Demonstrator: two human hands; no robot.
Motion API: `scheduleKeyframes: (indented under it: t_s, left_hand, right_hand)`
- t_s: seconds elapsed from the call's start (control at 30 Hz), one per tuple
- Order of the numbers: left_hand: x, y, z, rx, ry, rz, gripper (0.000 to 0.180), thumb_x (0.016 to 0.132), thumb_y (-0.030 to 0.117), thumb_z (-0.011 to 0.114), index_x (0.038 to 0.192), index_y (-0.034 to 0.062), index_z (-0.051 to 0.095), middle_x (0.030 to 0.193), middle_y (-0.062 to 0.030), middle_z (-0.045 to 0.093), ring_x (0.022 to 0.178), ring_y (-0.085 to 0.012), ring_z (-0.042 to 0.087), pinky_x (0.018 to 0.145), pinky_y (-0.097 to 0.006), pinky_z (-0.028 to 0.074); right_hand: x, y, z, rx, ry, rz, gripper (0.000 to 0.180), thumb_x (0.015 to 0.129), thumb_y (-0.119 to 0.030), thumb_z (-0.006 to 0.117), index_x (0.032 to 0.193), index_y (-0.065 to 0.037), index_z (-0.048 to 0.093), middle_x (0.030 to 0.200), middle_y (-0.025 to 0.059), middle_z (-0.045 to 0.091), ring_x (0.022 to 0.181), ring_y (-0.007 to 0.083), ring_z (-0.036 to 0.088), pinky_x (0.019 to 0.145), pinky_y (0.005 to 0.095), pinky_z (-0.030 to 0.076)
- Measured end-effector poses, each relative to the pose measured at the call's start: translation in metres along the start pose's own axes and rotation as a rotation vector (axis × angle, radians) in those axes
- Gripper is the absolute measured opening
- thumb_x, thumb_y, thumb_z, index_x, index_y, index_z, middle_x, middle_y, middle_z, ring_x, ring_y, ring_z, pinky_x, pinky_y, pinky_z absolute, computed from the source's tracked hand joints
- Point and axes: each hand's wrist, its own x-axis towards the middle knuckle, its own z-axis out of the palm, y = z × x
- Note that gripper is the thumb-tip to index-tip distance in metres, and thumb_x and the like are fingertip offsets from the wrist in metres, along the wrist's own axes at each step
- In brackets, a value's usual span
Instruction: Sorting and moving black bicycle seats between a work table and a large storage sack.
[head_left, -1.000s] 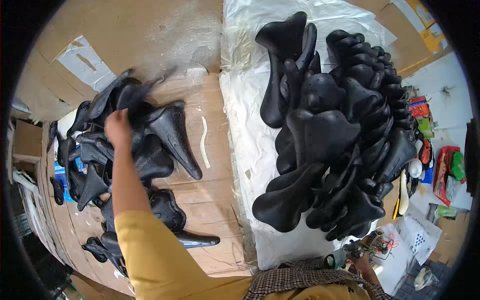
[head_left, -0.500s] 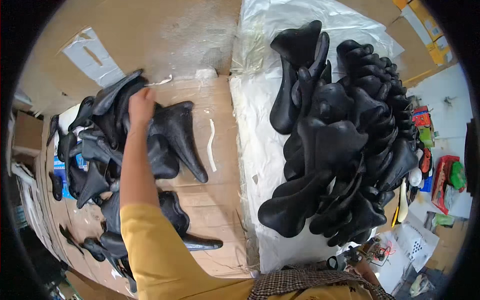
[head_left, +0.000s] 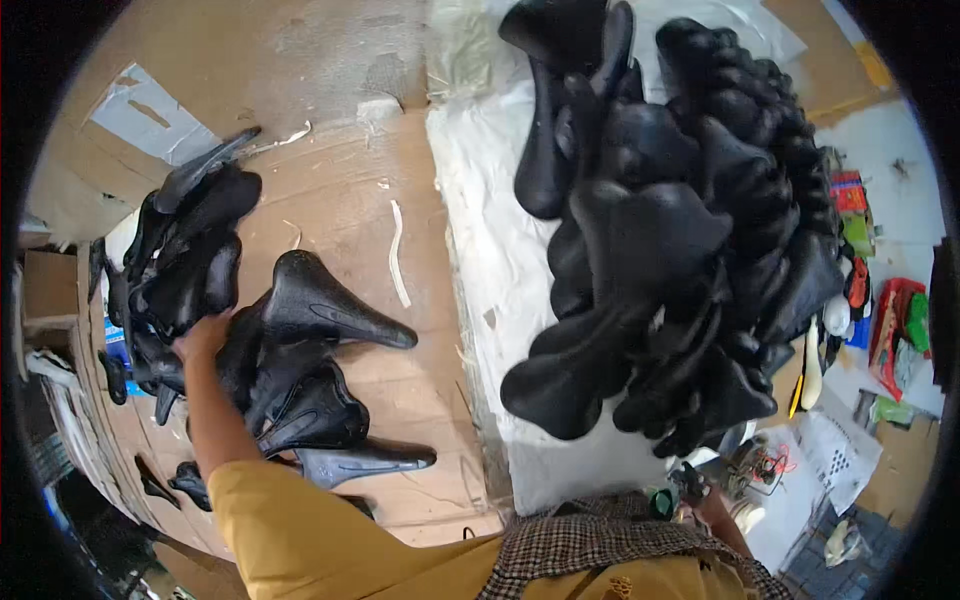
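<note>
My left hand reaches into a loose heap of black bicycle saddles on the left. Its fingers bend against the edge of one dark saddle, and their tips are partly hidden. Beside my forearm lie more saddles, one glossy saddle with its nose toward the right and another saddle nearer me. At the lower right, my right hand is small and partly covered by clothing. It is closed around a small dark object whose kind is unclear.
A large stack of black saddles rests on white sheeting at right. Brown cardboard lies under the left heap, with a pale strip on it. At far right are a red box, a yellow pencil-like stick and wires.
My left hand has moved left and toward me from the heap's far side. Several saddles there have shifted and turned. The whole view has also shifted slightly.
</note>
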Motion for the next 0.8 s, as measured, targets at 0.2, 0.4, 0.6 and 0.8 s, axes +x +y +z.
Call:
scheduleKeyframes:
  t_s: [0.2,0.4,0.6,0.8]
  left_hand:
    - [-0.071,-0.124,0.009,-0.228,0.797,-0.228,0.043,0.086,0.036,0.048,0.109,0.0006,0.058,0.106,-0.0209,0.059,0.097,-0.0361,0.056,0.081,-0.040,0.044]
    - [-0.139,0.040,0.094,-1.392,0.455,0.528,0.019,0.083,0.018,0.056,0.091,0.0012,0.061,0.087,-0.0072,0.061,0.081,-0.0169,0.058,0.072,-0.030,0.047]
    - [-0.339,0.242,0.135,-1.396,-0.163,0.885,0.018,0.084,0.008,0.057,0.098,-0.0029,0.060,0.082,-0.0057,0.062,0.074,-0.0133,0.058,0.069,-0.023,0.046]
    - [-0.459,0.347,0.098,-1.223,0.036,1.201,0.019,0.081,0.003,0.058,0.099,-0.0021,0.059,0.084,-0.0030,0.061,0.076,-0.0095,0.055,0.072,-0.022,0.044]
  right_hand:
    - [-0.026,-0.043,0.002,-0.367,0.021,-0.130,0.067,0.077,-0.010,0.069,0.132,0.001,0.031,0.108,0.0123,0.056,0.089,0.0181,0.057,0.077,0.0330,0.049]
    - [-0.040,-0.004,-0.017,0.188,-0.145,-0.555,0.057,0.081,-0.004,0.063,0.131,-0.004,0.036,0.097,0.0086,0.060,0.084,0.0141,0.057,0.073,0.0305,0.050]
    - [-0.084,0.039,-0.048,0.389,-0.074,-0.804,0.058,0.079,-0.013,0.066,0.130,-0.004,0.039,0.098,0.0017,0.058,0.086,0.0101,0.052,0.077,0.0262,0.044]
    - [-0.114,0.105,-0.090,0.443,0.004,-0.856,0.055,0.081,-0.020,0.064,0.128,-0.003,0.041,0.103,0.0041,0.056,0.093,0.0108,0.050,0.084,0.0274,0.041]
